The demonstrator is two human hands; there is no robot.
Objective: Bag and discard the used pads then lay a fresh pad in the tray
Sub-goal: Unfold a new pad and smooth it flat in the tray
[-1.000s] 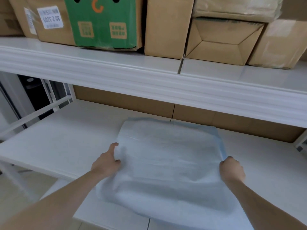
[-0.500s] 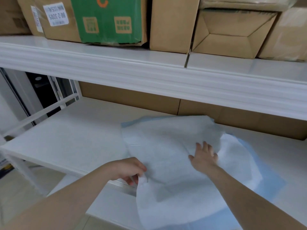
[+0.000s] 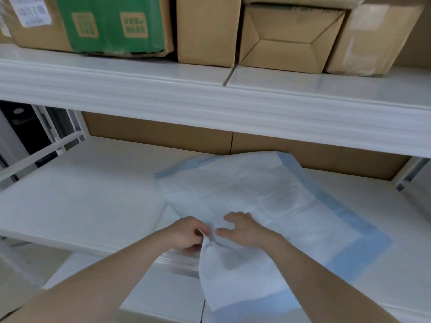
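A white pad with a blue border (image 3: pixel 268 197) lies partly unfolded on the lower white shelf (image 3: pixel 81 199), its near part hanging over the shelf's front edge. My left hand (image 3: pixel 186 234) pinches a fold of the pad near its left front side. My right hand (image 3: pixel 242 227) rests flat on the pad just to the right of it, fingers spread. No tray and no bag are in view.
The upper shelf (image 3: pixel 210 94) juts out above and carries a green carton (image 3: pixel 112 24) and several brown cardboard boxes (image 3: pixel 286 40). Brown board lines the back of the lower shelf. A white metal frame (image 3: pixel 46 148) stands at the left.
The pad has opened out further, showing its blue border on the right. My right hand slid left and nearer across the pad, close to my left hand, which still pinches the pad.
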